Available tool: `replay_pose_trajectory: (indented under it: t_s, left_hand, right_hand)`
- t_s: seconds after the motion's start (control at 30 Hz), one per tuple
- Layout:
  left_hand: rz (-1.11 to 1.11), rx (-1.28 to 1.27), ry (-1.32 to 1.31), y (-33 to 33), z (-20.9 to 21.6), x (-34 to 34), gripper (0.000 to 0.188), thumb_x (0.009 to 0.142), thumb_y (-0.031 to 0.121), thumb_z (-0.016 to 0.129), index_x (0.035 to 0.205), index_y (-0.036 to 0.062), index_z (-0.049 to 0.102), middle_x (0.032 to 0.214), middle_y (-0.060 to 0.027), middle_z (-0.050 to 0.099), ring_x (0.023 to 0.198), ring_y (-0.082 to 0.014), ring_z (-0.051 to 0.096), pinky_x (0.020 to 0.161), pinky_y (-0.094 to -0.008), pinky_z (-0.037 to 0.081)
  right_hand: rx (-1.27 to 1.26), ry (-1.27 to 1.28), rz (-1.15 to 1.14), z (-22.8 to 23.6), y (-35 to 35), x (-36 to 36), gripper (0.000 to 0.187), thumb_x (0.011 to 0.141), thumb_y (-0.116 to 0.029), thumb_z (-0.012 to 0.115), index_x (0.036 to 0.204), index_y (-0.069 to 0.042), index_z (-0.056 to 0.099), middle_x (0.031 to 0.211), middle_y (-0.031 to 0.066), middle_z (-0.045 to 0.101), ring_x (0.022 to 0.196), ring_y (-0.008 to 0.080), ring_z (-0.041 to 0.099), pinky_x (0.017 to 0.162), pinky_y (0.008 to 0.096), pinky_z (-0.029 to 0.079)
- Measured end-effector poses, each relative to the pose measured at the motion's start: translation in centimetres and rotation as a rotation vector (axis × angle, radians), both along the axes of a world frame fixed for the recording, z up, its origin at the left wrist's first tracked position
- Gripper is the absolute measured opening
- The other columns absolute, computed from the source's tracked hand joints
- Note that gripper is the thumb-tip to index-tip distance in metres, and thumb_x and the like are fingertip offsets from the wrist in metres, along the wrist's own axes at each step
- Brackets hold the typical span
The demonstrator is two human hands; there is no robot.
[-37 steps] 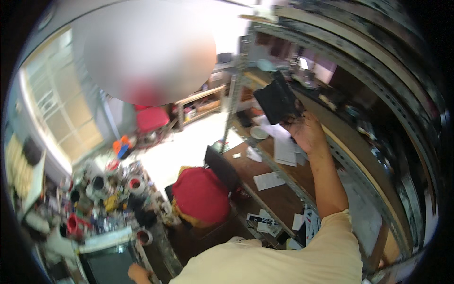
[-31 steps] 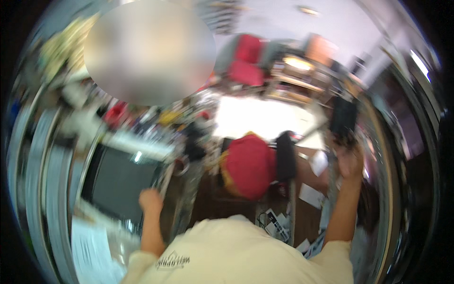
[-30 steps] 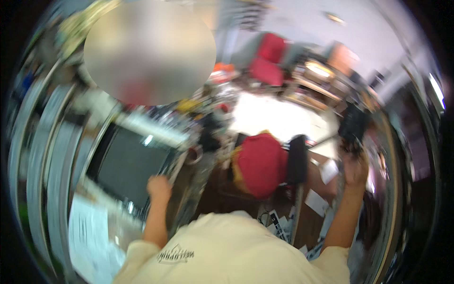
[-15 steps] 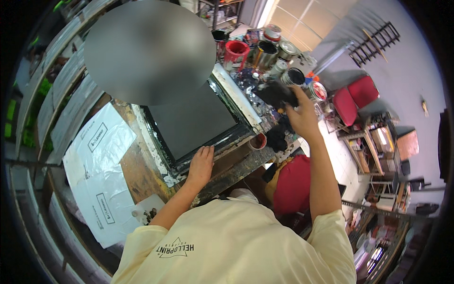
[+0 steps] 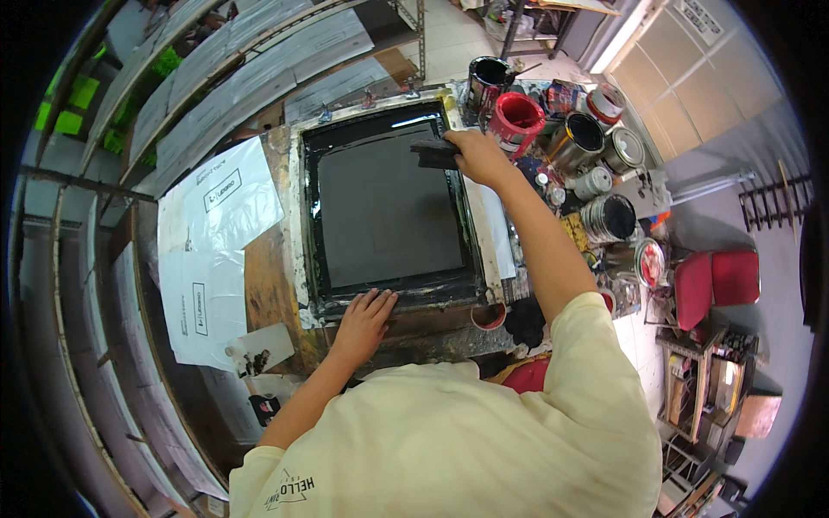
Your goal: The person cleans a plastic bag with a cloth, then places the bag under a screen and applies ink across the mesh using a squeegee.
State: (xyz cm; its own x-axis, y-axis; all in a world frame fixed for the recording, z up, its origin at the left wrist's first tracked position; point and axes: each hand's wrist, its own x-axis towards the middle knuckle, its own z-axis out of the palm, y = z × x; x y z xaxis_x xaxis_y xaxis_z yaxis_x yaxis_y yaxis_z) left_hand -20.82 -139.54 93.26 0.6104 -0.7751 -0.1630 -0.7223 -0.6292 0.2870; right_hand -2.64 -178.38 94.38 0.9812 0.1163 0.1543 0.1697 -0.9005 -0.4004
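A screen-printing frame [image 5: 300, 216] with a grey mesh [image 5: 389, 216] and wet black ink round its margins lies on the work table. At the far right corner of the mesh, my right hand [image 5: 479, 160] grips a flat black squeegee [image 5: 433, 155] coated in ink. Its far end reaches over the mesh, and part of it is hidden by my fingers. My left hand [image 5: 367, 319] lies with fingers stretched out on the near edge of the frame, holding nothing.
Right of the frame stand a red ink tub [image 5: 516, 121], several open cans and a dark can [image 5: 490, 78]. White plastic-wrapped sheets [image 5: 203, 293] lie to the left. A small cup [image 5: 489, 316] and black rag [image 5: 524, 321] sit near the front edge. Drying racks [image 5: 259, 52] stand beyond.
My right hand has brought the black squeegee from over the cans leftward to the far right of the mesh. The view has shifted; my left hand stays at the frame's near edge.
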Motion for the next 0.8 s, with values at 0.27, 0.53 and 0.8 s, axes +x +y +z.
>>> replay_pose_trajectory:
  t_s: [0.27,0.53,0.8]
  left_hand:
    - [0.08,-0.021,0.086,-0.9,0.5,0.2,0.075,0.084,0.025,0.082,0.151,0.0108,0.051,0.152,-0.0091,0.054,0.141,-0.0336,0.047,0.118,-0.0501,0.037]
    - [0.132,-0.11,0.114,-1.4,-0.2,1.4,0.066,0.076,0.025,0.086,0.137,0.0126,0.064,0.14,-0.0056,0.062,0.132,-0.0304,0.054,0.111,-0.0481,0.044]
    - [0.15,-0.157,0.11,-1.5,0.7,1.4,0.059,0.082,0.025,0.082,0.136,0.0111,0.064,0.138,-0.0048,0.063,0.13,-0.0298,0.053,0.112,-0.0473,0.042]
  right_hand:
    - [-0.089,0.137,0.197,-3.2,0.0,6.6,0.042,0.08,-0.006,0.067,0.123,-0.007,0.067,0.107,0.022,0.073,0.105,0.0409,0.069,0.093,0.0516,0.054]
    - [-0.13,0.201,0.238,-4.8,-0.2,8.2,0.045,0.083,-0.005,0.062,0.128,-0.011,0.067,0.112,0.0196,0.074,0.109,0.0386,0.07,0.094,0.0523,0.053]
    - [-0.08,0.159,0.243,-5.0,-0.9,8.2,0.046,0.084,-0.004,0.061,0.129,-0.009,0.066,0.114,0.0209,0.073,0.112,0.0393,0.069,0.096,0.0552,0.051]
